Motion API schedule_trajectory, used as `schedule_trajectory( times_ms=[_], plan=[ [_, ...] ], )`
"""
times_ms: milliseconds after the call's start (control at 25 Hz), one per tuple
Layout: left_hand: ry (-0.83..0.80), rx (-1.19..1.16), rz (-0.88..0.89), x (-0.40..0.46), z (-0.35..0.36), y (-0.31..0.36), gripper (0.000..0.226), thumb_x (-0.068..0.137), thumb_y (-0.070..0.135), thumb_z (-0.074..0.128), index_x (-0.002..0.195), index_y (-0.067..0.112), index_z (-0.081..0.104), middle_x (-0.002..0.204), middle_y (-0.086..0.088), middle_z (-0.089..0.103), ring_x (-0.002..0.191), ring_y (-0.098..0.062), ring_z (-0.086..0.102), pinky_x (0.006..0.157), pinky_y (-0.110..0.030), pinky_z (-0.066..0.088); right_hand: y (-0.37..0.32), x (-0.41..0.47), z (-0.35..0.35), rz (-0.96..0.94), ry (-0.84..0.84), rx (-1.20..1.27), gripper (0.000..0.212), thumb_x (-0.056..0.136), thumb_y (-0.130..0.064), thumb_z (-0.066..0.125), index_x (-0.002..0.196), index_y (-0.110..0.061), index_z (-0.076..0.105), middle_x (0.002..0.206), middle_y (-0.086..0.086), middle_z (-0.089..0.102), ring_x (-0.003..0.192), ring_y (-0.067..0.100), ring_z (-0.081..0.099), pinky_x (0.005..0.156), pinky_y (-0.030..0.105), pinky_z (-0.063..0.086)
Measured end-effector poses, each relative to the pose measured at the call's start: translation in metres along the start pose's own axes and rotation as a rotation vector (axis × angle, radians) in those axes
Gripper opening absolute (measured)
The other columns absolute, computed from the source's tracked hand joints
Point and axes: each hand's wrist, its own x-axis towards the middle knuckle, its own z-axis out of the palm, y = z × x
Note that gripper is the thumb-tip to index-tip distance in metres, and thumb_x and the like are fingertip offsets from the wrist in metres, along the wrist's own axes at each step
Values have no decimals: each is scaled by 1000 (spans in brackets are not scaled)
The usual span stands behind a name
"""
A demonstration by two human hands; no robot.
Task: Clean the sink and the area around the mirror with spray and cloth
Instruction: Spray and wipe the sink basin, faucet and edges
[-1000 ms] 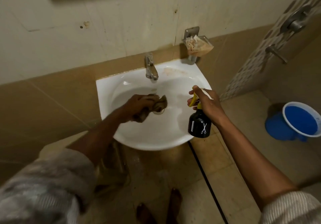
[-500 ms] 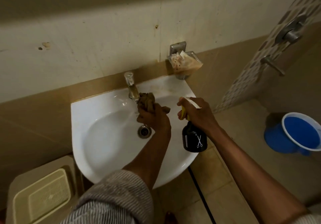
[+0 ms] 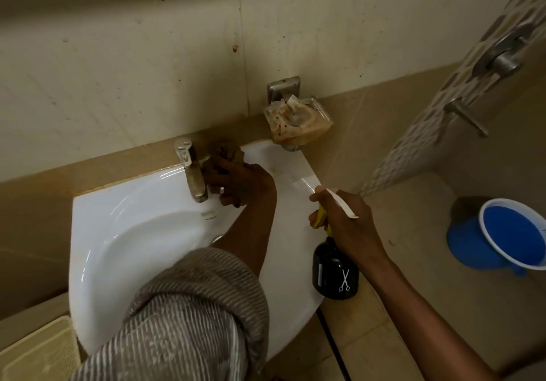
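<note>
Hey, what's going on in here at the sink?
Someone is cleaning a white sink. The left hand presses a brown cloth on the sink's back ledge, right beside the metal tap. The right hand holds a black spray bottle upright over the sink's right edge. A blue bucket stands on the floor to the right.

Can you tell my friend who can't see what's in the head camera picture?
A person's left hand presses a brown cloth on the back rim of a white sink, right beside the metal tap. Their right hand holds a black spray bottle over the sink's right edge. A blue bucket sits on the floor.
</note>
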Motion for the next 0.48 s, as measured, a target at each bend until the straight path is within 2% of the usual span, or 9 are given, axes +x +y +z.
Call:
schedule_trajectory(
  times_ms=[120,240,480],
  plan=[
    [-26,178,100,1,10,0,69,93,28,58,151,14,22,159,-24,15,146,-44,20,110,-58,29,-1,6,-6,-11,6,0,33,105,-39,58,88,-19,79,70,4,79,72,20,76,74,44,60],
    [-4,341,276,3,11,-6,65,90,33,59,144,9,32,151,-23,30,136,-43,33,102,-55,34,-8,12,-10,-49,32,22,33,106,-38,56,88,-21,79,70,1,79,69,10,73,76,37,58],
    [-132,324,522,-10,21,-19,65,87,37,60,142,12,38,144,-20,37,129,-42,37,100,-54,35,-15,16,-16,-71,63,54,33,107,-40,53,90,-27,78,70,-3,79,67,5,73,71,27,53]
  ],
)
